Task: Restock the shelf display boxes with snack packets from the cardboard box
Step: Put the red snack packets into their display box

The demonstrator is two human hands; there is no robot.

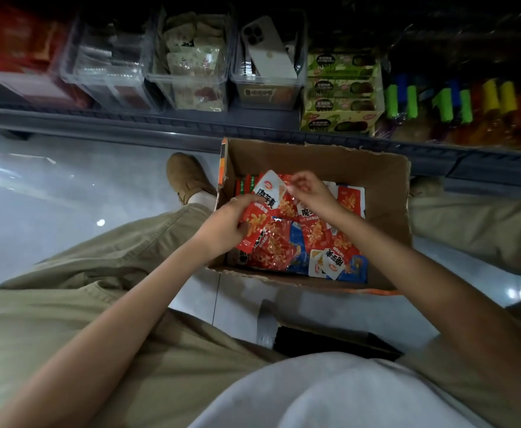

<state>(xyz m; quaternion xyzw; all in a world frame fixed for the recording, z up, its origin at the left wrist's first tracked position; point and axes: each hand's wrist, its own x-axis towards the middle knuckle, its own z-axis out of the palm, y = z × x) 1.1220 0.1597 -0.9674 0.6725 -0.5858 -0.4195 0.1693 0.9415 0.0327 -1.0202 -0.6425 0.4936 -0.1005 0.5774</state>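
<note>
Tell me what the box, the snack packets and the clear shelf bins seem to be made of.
Cardboard box: matte brown card, ragged torn rim. Snack packets: probably thin plastic film, glossy and crinkled. Clear shelf bins: likely rigid plastic; contents show through.

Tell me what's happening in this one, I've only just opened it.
A person down by a low shelf works with both hands in the cardboard box on the floor. The left hand grips a bunch of red snack packets, and the right hand pinches the top edge of that bunch. Loose packets lie in the box. Nothing is at the clear display bins yet; a phone rests in one.
</note>
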